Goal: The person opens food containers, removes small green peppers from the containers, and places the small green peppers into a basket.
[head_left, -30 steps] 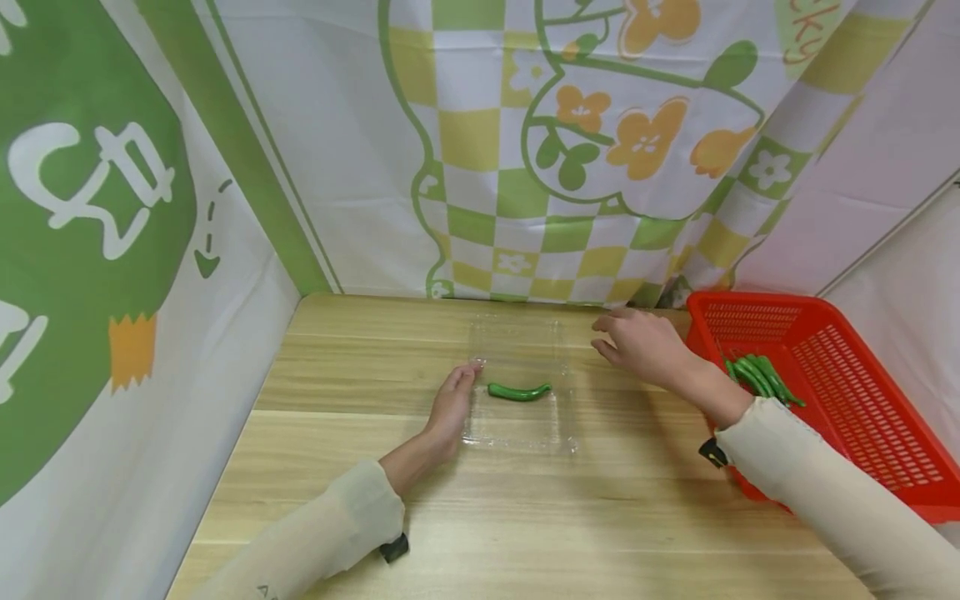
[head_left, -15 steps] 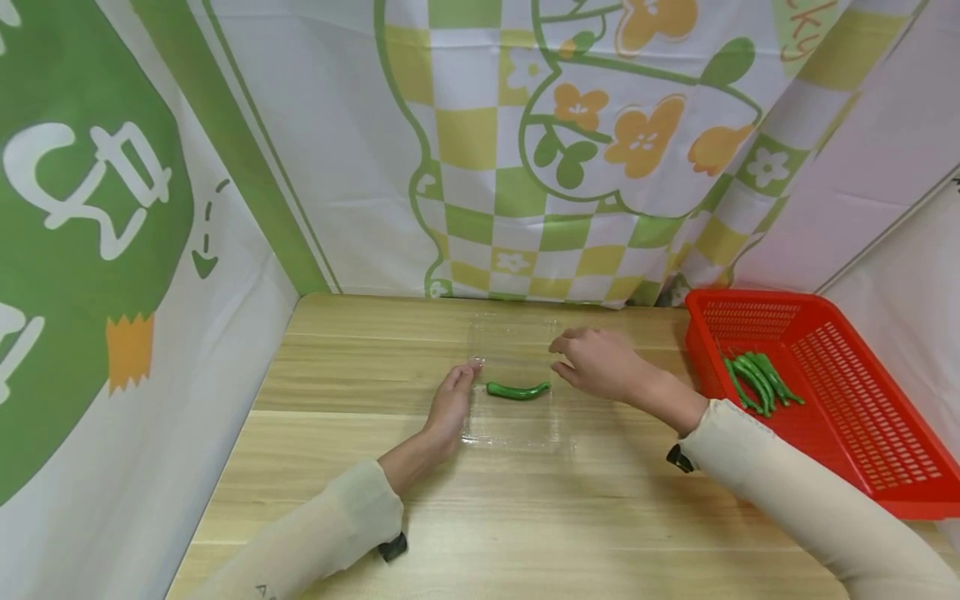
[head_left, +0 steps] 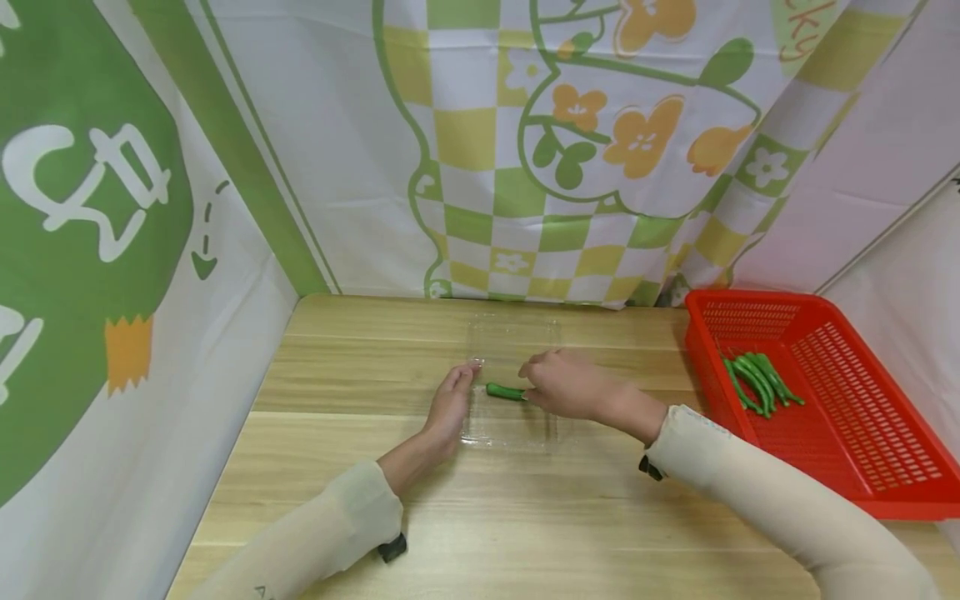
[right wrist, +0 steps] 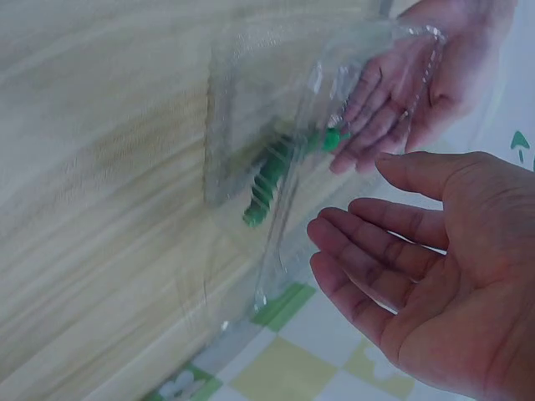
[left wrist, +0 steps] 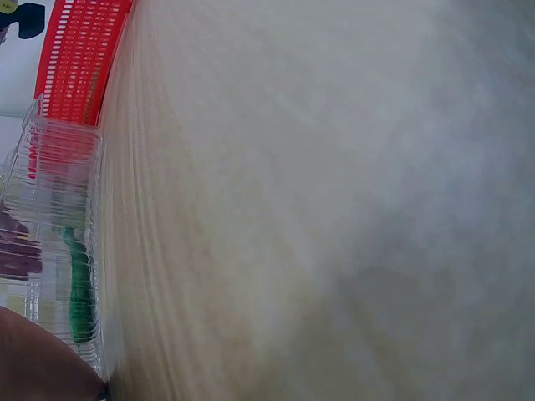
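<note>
An opened clear plastic clamshell box (head_left: 513, 433) lies on the wooden table. Inside is one green chili pepper (head_left: 504, 391), also visible through the plastic in the right wrist view. My left hand (head_left: 448, 408) holds the box by its left side, thumb at the edge near the fold. Over the box's right side, my right hand (head_left: 573, 385) covers the pepper's right end in the head view. The right wrist view shows this right hand (right wrist: 443, 267) with relaxed fingers and nothing between them, beside the plastic.
To the right stands a red plastic basket (head_left: 840, 492) with several green chili peppers (head_left: 761, 382) in it. A printed curtain (head_left: 465, 142) hangs behind the table's back edge (head_left: 390, 297), and another green and white one on the left.
My right hand has moved left and toward me, from beside the basket to over the box and its pepper. The left hand stays at the box's side.
</note>
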`<state>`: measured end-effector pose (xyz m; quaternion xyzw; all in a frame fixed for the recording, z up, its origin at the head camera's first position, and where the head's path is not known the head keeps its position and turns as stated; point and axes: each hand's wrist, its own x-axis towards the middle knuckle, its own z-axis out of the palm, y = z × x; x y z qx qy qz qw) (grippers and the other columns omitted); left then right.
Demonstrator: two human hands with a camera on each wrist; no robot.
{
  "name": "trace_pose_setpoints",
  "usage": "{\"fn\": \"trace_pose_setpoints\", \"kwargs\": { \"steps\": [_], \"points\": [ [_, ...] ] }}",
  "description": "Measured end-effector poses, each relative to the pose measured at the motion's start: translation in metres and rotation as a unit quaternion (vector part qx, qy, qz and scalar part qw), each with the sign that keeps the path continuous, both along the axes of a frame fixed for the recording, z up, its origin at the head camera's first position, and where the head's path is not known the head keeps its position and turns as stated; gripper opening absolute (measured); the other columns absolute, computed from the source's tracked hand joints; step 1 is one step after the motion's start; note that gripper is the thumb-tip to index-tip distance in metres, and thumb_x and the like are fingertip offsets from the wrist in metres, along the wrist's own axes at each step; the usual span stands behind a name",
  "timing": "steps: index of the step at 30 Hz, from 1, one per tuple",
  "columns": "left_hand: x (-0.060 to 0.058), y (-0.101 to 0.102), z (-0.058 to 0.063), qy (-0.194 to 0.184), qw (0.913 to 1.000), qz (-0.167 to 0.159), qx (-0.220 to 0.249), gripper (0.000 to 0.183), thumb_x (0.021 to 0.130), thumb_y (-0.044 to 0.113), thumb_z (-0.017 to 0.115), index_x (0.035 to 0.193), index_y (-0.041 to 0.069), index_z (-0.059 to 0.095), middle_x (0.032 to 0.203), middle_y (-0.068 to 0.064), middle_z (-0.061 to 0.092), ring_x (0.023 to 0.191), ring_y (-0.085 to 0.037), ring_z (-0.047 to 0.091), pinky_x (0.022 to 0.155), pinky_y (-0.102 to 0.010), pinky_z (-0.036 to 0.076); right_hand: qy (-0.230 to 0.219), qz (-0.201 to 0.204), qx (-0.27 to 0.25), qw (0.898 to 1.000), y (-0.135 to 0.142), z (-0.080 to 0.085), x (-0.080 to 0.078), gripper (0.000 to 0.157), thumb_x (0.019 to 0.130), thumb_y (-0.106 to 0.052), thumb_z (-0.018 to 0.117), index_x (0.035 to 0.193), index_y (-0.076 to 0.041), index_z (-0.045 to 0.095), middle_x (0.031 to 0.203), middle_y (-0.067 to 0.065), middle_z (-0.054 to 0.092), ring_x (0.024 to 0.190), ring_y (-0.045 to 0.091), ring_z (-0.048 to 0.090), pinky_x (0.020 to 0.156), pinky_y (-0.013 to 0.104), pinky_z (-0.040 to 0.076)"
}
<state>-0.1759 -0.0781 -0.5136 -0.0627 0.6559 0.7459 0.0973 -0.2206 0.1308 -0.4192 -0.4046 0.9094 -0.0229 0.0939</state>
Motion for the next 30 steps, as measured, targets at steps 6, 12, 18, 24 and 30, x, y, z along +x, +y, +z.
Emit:
{"fn": "trace_pose_setpoints", "kwargs": {
  "steps": [6, 12, 18, 24, 30],
  "points": [
    [-0.001, 0.001, 0.001, -0.007, 1.0000, -0.004, -0.001, 0.047, 0.118, 0.030, 0.030, 0.153, 0.003, 0.044, 0.170, -0.017, 0.034, 0.162, -0.038, 0.014, 0.132, -0.058, 0.010, 0.014, 0.003, 0.020, 1.000, -0.010, -0.013, 0.001, 0.019, 0.098, -0.026, 0.078, 0.105, -0.008, 0.075, 0.103, 0.008, 0.077, 0.082, 0.018, 0.070, 0.070, 0.038, 0.061],
    [-0.001, 0.001, 0.002, -0.009, 0.9999, 0.004, -0.004, 0.046, 0.117, 0.030, 0.031, 0.153, 0.003, 0.045, 0.169, -0.016, 0.036, 0.162, -0.037, 0.016, 0.132, -0.058, 0.011, 0.029, -0.001, 0.017, 0.999, -0.018, -0.027, 0.001, 0.016, 0.096, -0.024, 0.080, 0.096, -0.010, 0.073, 0.095, 0.005, 0.074, 0.073, 0.016, 0.062, 0.062, 0.036, 0.056],
    [-0.001, 0.001, 0.000, -0.009, 0.9999, 0.011, -0.007, 0.045, 0.117, 0.029, 0.032, 0.151, 0.002, 0.047, 0.168, -0.016, 0.039, 0.162, -0.037, 0.018, 0.132, -0.056, 0.012, 0.046, -0.009, 0.018, 0.999, -0.025, -0.037, 0.002, 0.013, 0.095, -0.020, 0.077, 0.089, -0.011, 0.072, 0.088, 0.005, 0.073, 0.072, 0.021, 0.066, 0.061, 0.041, 0.059],
    [-0.001, 0.001, 0.001, -0.013, 0.9998, 0.011, -0.008, 0.045, 0.117, 0.030, 0.033, 0.151, 0.003, 0.047, 0.168, -0.014, 0.039, 0.162, -0.036, 0.017, 0.133, -0.056, 0.011, 0.065, -0.009, 0.018, 0.998, -0.030, -0.047, 0.004, 0.015, 0.099, -0.020, 0.074, 0.089, -0.008, 0.073, 0.088, 0.007, 0.072, 0.072, 0.024, 0.069, 0.061, 0.043, 0.059],
    [-0.002, 0.001, 0.001, -0.009, 0.9998, 0.016, -0.008, 0.045, 0.117, 0.029, 0.034, 0.150, 0.002, 0.048, 0.167, -0.015, 0.041, 0.162, -0.036, 0.018, 0.133, -0.055, 0.011, 0.076, -0.008, 0.028, 0.997, -0.032, -0.049, 0.007, 0.016, 0.096, -0.023, 0.079, 0.096, -0.008, 0.075, 0.093, 0.007, 0.071, 0.078, 0.024, 0.070, 0.062, 0.041, 0.060]
  ]
}}
